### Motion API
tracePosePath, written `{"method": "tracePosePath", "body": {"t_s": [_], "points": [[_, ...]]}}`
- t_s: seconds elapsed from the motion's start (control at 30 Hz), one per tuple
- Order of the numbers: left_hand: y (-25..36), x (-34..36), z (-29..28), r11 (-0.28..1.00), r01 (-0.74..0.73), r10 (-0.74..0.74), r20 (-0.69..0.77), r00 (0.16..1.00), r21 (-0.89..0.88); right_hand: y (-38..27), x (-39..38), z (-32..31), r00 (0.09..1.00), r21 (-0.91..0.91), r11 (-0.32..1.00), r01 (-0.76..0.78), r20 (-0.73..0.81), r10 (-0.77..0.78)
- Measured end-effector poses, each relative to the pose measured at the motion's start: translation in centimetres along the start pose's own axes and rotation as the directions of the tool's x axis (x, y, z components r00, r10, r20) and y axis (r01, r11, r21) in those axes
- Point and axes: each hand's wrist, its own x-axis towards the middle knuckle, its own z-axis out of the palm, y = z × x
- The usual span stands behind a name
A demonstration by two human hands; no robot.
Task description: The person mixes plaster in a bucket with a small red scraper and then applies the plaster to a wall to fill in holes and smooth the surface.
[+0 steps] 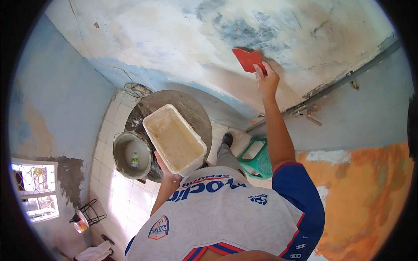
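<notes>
Our two hands are well apart, and each one is closed on its own thing. With the right hand (267, 79) we grip a red scraper (246, 60) at its lower corner, close before the patchy wall (174, 41), just below a dark bluish patch; whether its edge touches the surface, we cannot tell. With the left hand (166, 168) we hold a white tray (191, 163) at its left side, near our body, and its fingers are partly hidden. Inside the tray lies a cream-coloured paste (176, 139). Behind it we see the round bench (196, 114), with a grey bucket (119, 151) beside the tray, and to our right a green plastic stool (262, 163)
</notes>
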Motion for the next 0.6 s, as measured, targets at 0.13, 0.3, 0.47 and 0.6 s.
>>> {"method": "tracePosePath", "body": {"t_s": [0.13, 0.3, 0.47, 0.6], "points": [[-4.3, -0.7, -0.1, 0.989, 0.056, -0.072, 0.117, 0.991, 0.139, -4.9, 3.6, -4.6, 0.924, 0.252, 0.960, -0.119, -0.326, 0.200], [-0.7, 0.0, -0.2, 0.999, 0.047, -0.048, 0.141, 0.989, 0.006, -6.8, 2.4, -7.3, 0.898, 0.269, 0.948, -0.171, -0.352, 0.263], [1.1, 0.1, -0.5, 0.999, 0.024, -0.016, 0.173, 0.985, -0.048, 1.6, 2.2, -2.5, 0.944, -0.318, 0.923, 0.216, -0.174, -0.281], [3.9, -0.2, -0.9, 0.990, 0.122, -0.118, 0.053, 0.992, -0.075, -4.6, 5.2, -9.8, 0.806, 0.446, 0.895, 0.010, -0.534, 0.257]]}}
